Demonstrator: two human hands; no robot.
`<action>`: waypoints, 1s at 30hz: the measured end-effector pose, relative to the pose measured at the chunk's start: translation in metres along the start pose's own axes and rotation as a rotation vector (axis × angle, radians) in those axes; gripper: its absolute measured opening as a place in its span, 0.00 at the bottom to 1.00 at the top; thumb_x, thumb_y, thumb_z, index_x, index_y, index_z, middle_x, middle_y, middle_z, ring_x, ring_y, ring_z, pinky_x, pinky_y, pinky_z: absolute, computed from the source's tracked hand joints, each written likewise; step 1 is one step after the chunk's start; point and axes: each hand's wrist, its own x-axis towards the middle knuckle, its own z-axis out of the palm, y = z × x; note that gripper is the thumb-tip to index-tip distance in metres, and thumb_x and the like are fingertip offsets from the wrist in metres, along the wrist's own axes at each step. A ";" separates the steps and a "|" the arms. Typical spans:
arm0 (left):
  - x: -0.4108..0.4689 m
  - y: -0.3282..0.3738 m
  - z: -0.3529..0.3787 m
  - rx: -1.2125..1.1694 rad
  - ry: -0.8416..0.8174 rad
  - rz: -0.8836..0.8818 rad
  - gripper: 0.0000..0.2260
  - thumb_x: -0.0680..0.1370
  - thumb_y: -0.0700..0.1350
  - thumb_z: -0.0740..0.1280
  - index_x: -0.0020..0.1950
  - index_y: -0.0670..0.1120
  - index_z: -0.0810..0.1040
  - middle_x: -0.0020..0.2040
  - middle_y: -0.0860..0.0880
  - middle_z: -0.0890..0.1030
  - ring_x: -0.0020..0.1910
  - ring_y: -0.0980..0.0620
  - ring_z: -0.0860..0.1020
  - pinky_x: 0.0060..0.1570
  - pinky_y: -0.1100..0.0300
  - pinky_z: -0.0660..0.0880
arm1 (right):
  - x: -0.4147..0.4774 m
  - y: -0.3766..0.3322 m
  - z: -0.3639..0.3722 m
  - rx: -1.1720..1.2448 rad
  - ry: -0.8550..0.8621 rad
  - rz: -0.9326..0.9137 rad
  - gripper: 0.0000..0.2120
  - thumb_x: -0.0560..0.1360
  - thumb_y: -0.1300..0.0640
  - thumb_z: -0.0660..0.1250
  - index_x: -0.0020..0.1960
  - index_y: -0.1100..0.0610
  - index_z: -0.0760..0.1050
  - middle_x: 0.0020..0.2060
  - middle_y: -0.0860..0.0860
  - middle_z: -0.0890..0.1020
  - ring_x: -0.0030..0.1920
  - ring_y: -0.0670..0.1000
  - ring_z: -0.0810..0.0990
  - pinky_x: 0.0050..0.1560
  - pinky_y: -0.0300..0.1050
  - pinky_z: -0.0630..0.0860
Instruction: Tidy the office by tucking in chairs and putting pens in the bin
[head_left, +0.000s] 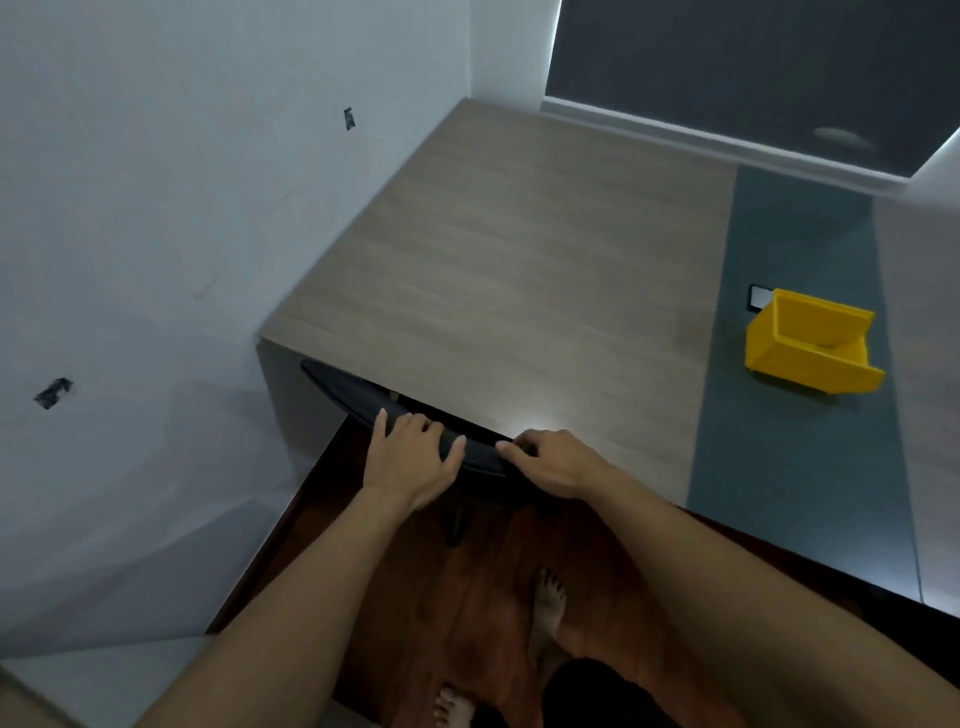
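A black chair (343, 392) stands against the front edge of the wooden desk (519, 270), with only the curved top of its backrest showing; the seat is hidden under the desk. My left hand (410, 457) grips the backrest top, fingers curled over it. My right hand (550, 462) holds the same backrest a little to the right. A yellow bin (810, 345) sits on the desk's grey-blue strip at the right, apart from both hands. No pens are visible.
A white wall (156, 234) runs close along the left of the desk. A small dark card-like object (758, 298) lies behind the bin. A dark window blind (753, 67) hangs at the back. My bare feet (548, 603) stand on the reddish wooden floor.
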 end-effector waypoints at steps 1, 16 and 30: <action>-0.003 0.009 -0.003 -0.026 0.004 0.017 0.35 0.83 0.69 0.45 0.72 0.50 0.81 0.71 0.47 0.81 0.74 0.45 0.76 0.85 0.38 0.55 | -0.008 0.010 -0.004 0.019 0.027 0.008 0.40 0.76 0.21 0.51 0.71 0.48 0.78 0.66 0.52 0.83 0.63 0.55 0.82 0.66 0.55 0.80; -0.026 0.191 -0.013 -0.182 -0.016 0.349 0.30 0.86 0.65 0.55 0.80 0.47 0.73 0.78 0.47 0.76 0.77 0.46 0.73 0.83 0.43 0.64 | -0.143 0.202 -0.034 0.162 0.291 0.249 0.34 0.86 0.35 0.55 0.83 0.56 0.64 0.83 0.55 0.65 0.84 0.58 0.60 0.82 0.60 0.62; -0.005 0.394 0.077 -0.178 -0.237 0.315 0.34 0.86 0.66 0.54 0.87 0.47 0.62 0.88 0.46 0.58 0.88 0.45 0.56 0.85 0.43 0.60 | -0.191 0.453 -0.043 0.225 0.235 0.411 0.38 0.85 0.34 0.55 0.86 0.57 0.57 0.86 0.58 0.57 0.86 0.61 0.55 0.83 0.65 0.59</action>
